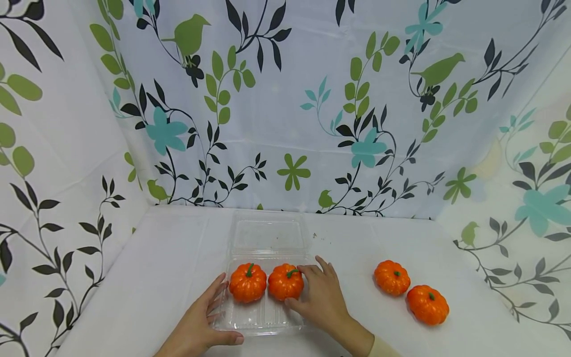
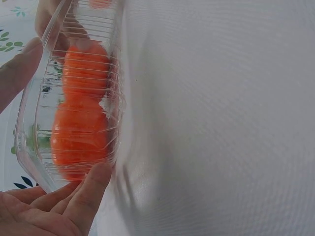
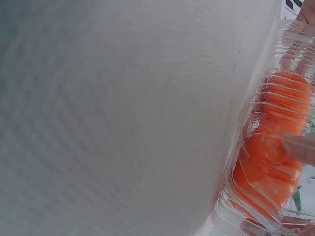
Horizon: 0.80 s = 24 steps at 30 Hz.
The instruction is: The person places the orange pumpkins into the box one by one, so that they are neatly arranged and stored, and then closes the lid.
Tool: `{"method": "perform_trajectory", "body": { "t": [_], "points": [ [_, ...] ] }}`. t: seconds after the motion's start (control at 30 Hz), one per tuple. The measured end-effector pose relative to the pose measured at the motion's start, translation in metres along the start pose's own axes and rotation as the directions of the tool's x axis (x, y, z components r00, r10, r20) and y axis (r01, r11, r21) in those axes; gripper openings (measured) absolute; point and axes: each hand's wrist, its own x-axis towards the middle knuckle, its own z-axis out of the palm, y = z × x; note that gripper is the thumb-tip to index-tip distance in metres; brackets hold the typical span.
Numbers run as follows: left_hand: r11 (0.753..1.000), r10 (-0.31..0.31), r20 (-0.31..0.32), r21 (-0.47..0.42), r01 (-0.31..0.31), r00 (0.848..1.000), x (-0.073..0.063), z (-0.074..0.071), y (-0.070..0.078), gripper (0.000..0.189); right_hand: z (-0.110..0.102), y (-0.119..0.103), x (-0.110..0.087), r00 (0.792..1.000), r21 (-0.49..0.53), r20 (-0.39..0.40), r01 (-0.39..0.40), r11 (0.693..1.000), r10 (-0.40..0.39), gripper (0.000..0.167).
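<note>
A clear plastic clamshell container lies with its lid folded back, away from me. Two small orange toy pumpkins with green stems sit side by side in its base: a left pumpkin and a right pumpkin. My right hand holds the right pumpkin between the thumb at its front and fingers at its far right side. Along the container's left side my left hand spreads its fairly straight fingers, with the thumb by the front edge. Through the ribbed wall, the left wrist view shows both pumpkins.
Two more orange pumpkins rest on the white table to the right, one pumpkin farther back and another pumpkin nearer. The open lid lies behind the base. A patterned curtain hangs behind the table.
</note>
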Motion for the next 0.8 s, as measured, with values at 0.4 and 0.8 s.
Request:
{"method": "perform_trajectory", "body": {
  "t": [0.4, 0.8],
  "points": [
    [1.000, -0.013, -0.003, 0.005, 0.013, 1.000, 0.000, 0.001, 0.000, 0.132, -0.004, -0.001, -0.005, 1.000, 0.055, -0.001, 0.011, 0.998, -0.011, 0.077],
    [1.000, 0.007, 0.006, 0.003, -0.007, 1.000, 0.000, 0.000, -0.001, 0.132, -0.028, 0.010, -0.008, 0.988, 0.233, -0.156, 0.022, 0.972, 0.015, 0.076]
  ]
}}
